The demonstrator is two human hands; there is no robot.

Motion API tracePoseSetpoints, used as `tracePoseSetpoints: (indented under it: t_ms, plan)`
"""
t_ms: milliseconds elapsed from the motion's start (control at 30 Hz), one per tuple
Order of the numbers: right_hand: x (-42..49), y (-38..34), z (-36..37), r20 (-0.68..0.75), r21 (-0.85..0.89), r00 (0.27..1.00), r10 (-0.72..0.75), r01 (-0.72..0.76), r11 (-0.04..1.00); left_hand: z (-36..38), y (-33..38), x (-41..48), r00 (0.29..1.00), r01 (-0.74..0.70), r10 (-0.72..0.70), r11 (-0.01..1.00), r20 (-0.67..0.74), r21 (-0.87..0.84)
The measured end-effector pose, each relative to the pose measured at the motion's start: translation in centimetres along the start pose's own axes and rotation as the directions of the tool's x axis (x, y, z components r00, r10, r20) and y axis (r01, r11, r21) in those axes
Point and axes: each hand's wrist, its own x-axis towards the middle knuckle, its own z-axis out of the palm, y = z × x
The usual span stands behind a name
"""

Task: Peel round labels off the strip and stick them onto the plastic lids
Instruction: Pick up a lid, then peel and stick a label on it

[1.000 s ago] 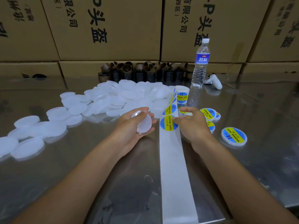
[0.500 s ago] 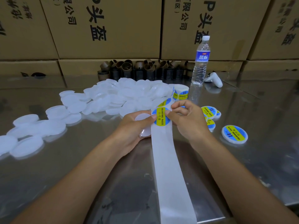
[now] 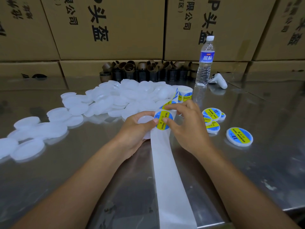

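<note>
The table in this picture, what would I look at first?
Probably the bright blue-and-yellow label in the middle, held by the right hand beside a blank lid held in the left hand. Next, the big heap of white lids spread behind on the left, and the long white strip running toward you.

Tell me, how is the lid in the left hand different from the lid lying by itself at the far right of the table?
The lid in the left hand is bare, cloudy white; the lone lid is labelled in blue and yellow. The held lid is gripped and partly hidden behind the label that the right hand pinches; the lone lid lies flat on the table, in full view. Both are round white plastic.
</note>
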Motion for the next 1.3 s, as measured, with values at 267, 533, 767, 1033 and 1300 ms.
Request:
tracePoseSetpoints:
  t_ms: [267, 533, 767, 1033, 1300]
  plan:
    - [-0.16, -0.04, -0.12, 0.027, -0.026, 0.999, -0.047, 0.047, 0.999, -0.17, -0.05, -0.01, 1.0, 0.001, -0.001, 1.0, 0.006, 0.003]
    - [-0.09, 0.31, 0.06, 0.022, 0.003, 1.0, -0.021, 0.021, 1.0, -0.03, -0.02, -0.03, 1.0, -0.01, 0.009, 0.999, 0.025, 0.039]
    - [-0.06, 0.58, 0.22, 0.029, 0.043, 0.999, -0.042, 0.041, 0.998, 0.02, -0.17, 0.09, 1.0, -0.004, 0.003, 0.999, 0.01, 0.035]
    - [0.0, 0.6, 0.34, 0.077, 0.097, 0.992, -0.098, 0.09, 0.991, 0.03, -0.27, 0.44, 1.0, 0.011, -0.011, 1.0, 0.008, -0.005]
    - [-0.16, 0.43, 0.48, 0.131, 0.158, 0.99, -0.056, 0.035, 0.987, -0.09, -0.2, 0.71, 0.999, 0.029, -0.028, 0.996, 0.021, -0.079]
